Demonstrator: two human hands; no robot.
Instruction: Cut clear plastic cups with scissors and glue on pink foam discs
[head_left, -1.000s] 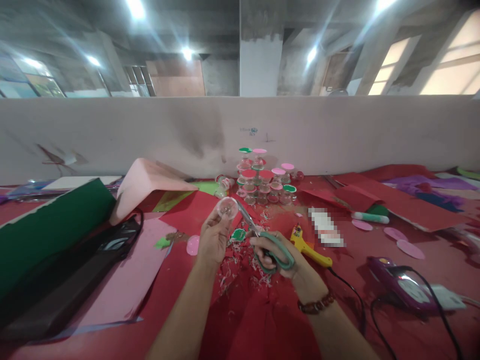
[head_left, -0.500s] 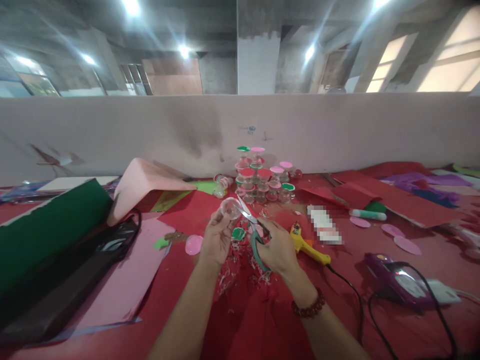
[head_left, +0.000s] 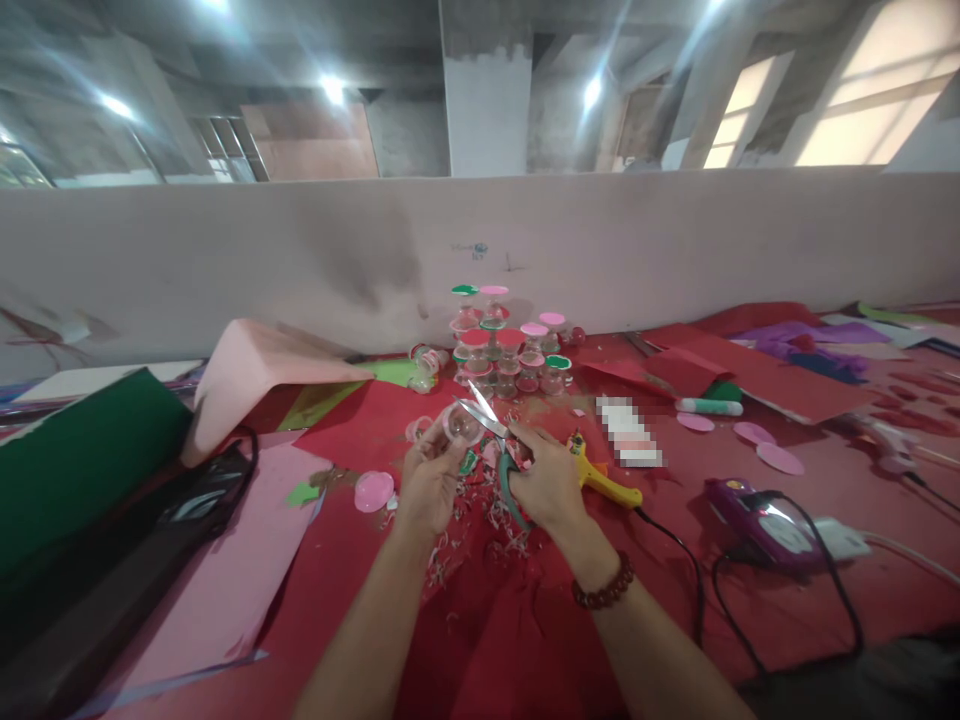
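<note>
My left hand point(head_left: 427, 485) is closed round a small clear plastic cup point(head_left: 461, 423), held up over the red table. My right hand point(head_left: 546, 482) grips green-handled scissors point(head_left: 501, 455); their blades are spread at the cup's rim. White and pink trimmings point(head_left: 480, 510) lie scattered under both hands. Just behind stands a stack of small clear cups with pink, red and green lids point(head_left: 508, 345).
A yellow glue gun point(head_left: 604, 480) lies right of my right hand. A purple device with black cord point(head_left: 761, 520) sits further right. Pink discs point(head_left: 765, 450), a pink disc point(head_left: 373, 490), a green roll point(head_left: 75, 465), a black bag point(head_left: 187, 510) and pink sheets point(head_left: 225, 580) lie about.
My right hand has brought the scissors up from the table to the cup in my left hand and spread the blades at its rim. The view has shifted slightly right.
</note>
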